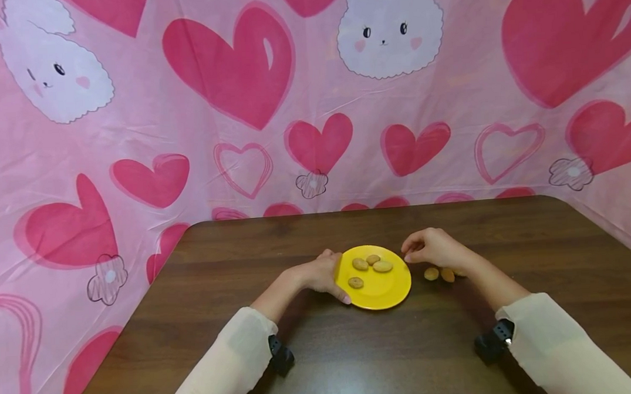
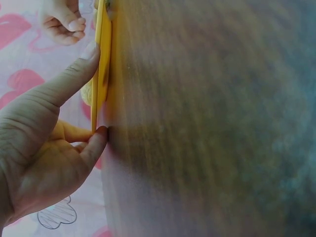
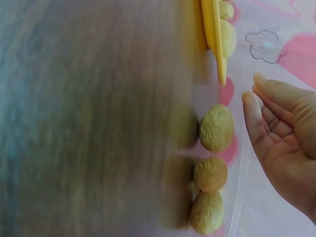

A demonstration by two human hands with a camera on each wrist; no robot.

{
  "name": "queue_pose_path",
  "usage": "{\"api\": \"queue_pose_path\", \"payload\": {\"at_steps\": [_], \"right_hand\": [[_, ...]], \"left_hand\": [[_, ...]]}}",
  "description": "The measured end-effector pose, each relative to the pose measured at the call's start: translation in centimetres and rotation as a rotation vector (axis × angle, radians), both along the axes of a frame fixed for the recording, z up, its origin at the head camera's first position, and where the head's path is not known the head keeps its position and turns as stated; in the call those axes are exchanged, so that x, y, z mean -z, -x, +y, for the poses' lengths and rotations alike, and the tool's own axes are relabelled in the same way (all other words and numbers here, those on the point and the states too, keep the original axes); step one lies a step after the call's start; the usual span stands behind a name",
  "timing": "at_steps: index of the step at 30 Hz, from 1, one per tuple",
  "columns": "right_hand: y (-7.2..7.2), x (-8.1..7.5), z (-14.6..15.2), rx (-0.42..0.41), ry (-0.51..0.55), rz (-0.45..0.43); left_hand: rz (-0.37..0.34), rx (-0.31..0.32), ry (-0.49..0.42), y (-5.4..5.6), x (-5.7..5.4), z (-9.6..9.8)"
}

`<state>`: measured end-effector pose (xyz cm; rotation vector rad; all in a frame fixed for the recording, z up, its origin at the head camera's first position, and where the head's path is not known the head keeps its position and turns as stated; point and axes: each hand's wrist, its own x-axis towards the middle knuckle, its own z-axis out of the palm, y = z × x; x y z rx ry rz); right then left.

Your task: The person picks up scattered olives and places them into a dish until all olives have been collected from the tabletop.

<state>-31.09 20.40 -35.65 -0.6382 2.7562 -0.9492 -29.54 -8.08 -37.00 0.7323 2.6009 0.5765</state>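
Note:
A yellow plate [image 1: 380,294] lies on the brown table, with several small potatoes [image 1: 360,264] on it. My left hand [image 1: 321,274] holds the plate's left rim, the thumb on the near side; in the left wrist view, fingers touch the rim lower down. My right hand [image 1: 435,247] hovers just off the plate's right rim. Its fingers are loosely bent, and the right wrist view shows nothing between thumb and fingertips. Beneath and beside this hand, loose potatoes [image 3: 216,127] sit on the table in a row; the right wrist partly covers one in the head view.
The wooden table [image 1: 233,247] ends at the back against a pink cloth [image 1: 311,91] printed with hearts and rabbits. A black strap device sits on each wrist, the left one [image 1: 281,356] and the right one [image 1: 494,342], below light sleeves.

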Motion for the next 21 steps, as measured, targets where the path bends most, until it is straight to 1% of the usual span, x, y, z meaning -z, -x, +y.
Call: {"api": "queue_pose_path", "payload": {"at_steps": [3, 8, 15, 21], "right_hand": [[-0.1, -0.3, 0.5, 0.002, 0.000, 0.014], [-0.2, -0.8, 1.4, 0.030, 0.001, 0.035], [-0.3, -0.9, 2.7, 0.075, 0.038, 0.079], [-0.6, -0.8, 3.8, 0.152, 0.065, 0.154]], "left_hand": [[-0.005, -0.007, 0.002, 0.0, 0.0, 0.0], [-0.008, -0.010, -0.005, 0.1, 0.1, 0.0], [-0.011, -0.015, -0.006, 0.2, 0.3, 0.0], [-0.005, -0.021, -0.004, 0.2, 0.4, 0.0]]}}
